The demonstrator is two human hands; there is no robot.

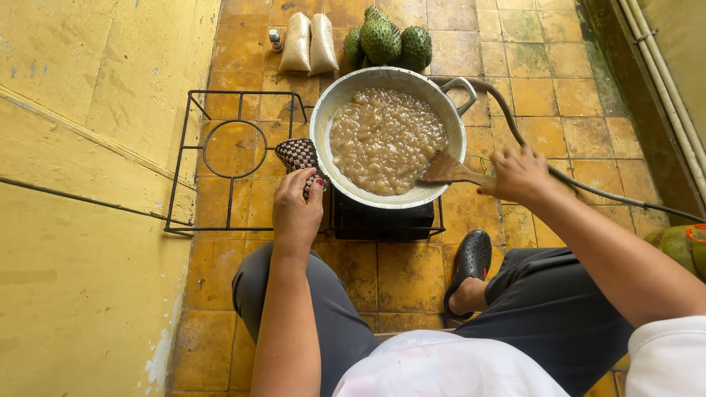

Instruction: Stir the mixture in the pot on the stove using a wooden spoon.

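A wide metal pan (323, 125) full of lumpy pale-brown mash (386, 140) sits on a low black burner (382, 220) on the tiled floor. My left hand (294, 209) grips a checkered pot-holder cloth (296, 154) against the pan's left rim. My right hand (518, 175) holds the handle of a wooden spatula (445, 170), whose blade rests in the mash at the pan's right edge. The pan's metal handle (462, 92) points to the far right.
A black wire stove frame (228, 151) with an empty ring stands left of the pan. Behind it lie two filled plastic bags (309, 44), a small bottle (275, 38) and several green spiky fruits (386, 40). A hose (588, 187) runs right to a green gas cylinder (680, 246). A yellow wall (81, 198) is at left.
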